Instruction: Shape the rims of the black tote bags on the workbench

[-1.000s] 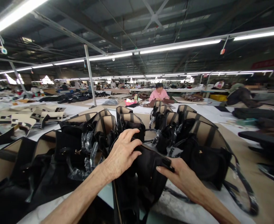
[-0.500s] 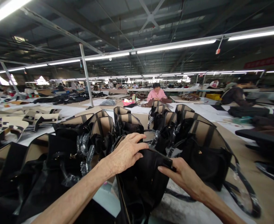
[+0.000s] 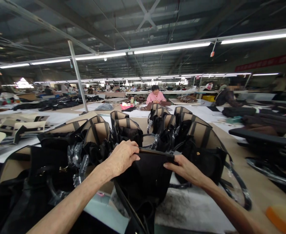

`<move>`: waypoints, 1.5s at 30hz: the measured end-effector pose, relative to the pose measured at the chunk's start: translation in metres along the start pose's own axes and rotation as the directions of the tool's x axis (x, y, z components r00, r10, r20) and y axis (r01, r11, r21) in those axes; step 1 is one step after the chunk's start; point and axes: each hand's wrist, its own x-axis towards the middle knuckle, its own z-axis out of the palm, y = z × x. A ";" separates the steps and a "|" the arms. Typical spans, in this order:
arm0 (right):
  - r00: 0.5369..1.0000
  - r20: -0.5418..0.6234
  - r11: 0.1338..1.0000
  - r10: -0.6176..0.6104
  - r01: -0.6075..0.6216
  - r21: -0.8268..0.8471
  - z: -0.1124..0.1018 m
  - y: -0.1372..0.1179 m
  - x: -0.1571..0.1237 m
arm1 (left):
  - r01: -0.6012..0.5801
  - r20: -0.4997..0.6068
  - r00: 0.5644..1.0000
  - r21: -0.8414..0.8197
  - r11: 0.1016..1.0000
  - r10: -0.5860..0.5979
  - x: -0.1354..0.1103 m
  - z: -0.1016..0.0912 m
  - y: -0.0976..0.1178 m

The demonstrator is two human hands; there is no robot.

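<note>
A black fabric bag (image 3: pixel 148 178) is stretched between my two hands in the middle of the view, its top edge running nearly level. My left hand (image 3: pixel 124 156) pinches the left end of that edge, fingers curled over it. At the right corner, my right hand (image 3: pixel 185 167) grips the edge with the thumb on the near side. Behind and around it stand several black bags with tan linings, such as one with a small gold fitting (image 3: pixel 203 159) to the right and one (image 3: pixel 96 135) to the left. Clear plastic wrap (image 3: pixel 75 152) covers some straps.
A stained pale board (image 3: pixel 189 208) lies below the bag. An orange container with a green top (image 3: pixel 283 217) stands at the lower right. Cream cut pieces (image 3: pixel 28 125) lie at left, dark bundles (image 3: pixel 267 125) at right. A person in pink (image 3: pixel 155 96) sits across the table.
My left hand now grips the bag's edge, having been loosely spread above it. The edge is pulled straighter and more level. The view has swung right, bringing the orange container in.
</note>
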 end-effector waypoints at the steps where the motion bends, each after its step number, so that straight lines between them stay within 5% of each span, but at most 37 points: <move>1: 0.999 -0.036 1.000 0.012 -0.011 0.024 0.003 0.003 0.001 | 0.012 0.008 1.000 0.007 1.000 -0.012 0.002 0.001 0.001; 7: 0.908 -0.407 0.994 0.099 -0.106 0.005 0.030 0.002 0.000 | 0.049 -0.026 0.998 -0.059 0.997 -0.051 0.009 0.004 -0.001; 14: 0.860 -0.500 0.991 -0.100 0.040 -0.130 0.044 0.001 0.003 | 0.157 -0.073 0.983 -0.167 0.973 -0.171 0.005 0.005 -0.010; 19: 0.845 -0.506 0.982 -0.176 0.117 -0.147 0.041 -0.003 0.006 | 0.171 -0.083 0.979 -0.170 0.970 -0.187 0.004 0.004 -0.008; 29: 0.892 -0.453 0.998 -0.008 0.037 0.054 0.027 -0.010 0.013 | 0.158 -0.064 0.980 -0.335 0.929 -0.189 0.003 0.006 -0.017; 38: 0.882 -0.470 0.996 -0.031 -0.012 -0.088 0.031 -0.009 0.013 | 0.155 -0.135 0.967 -0.354 0.922 -0.214 0.000 0.008 -0.020; 45: 0.879 -0.459 0.968 -0.130 0.011 -0.251 0.030 -0.016 0.015 | 0.323 -0.155 0.909 -0.323 0.889 -0.387 0.007 0.010 -0.018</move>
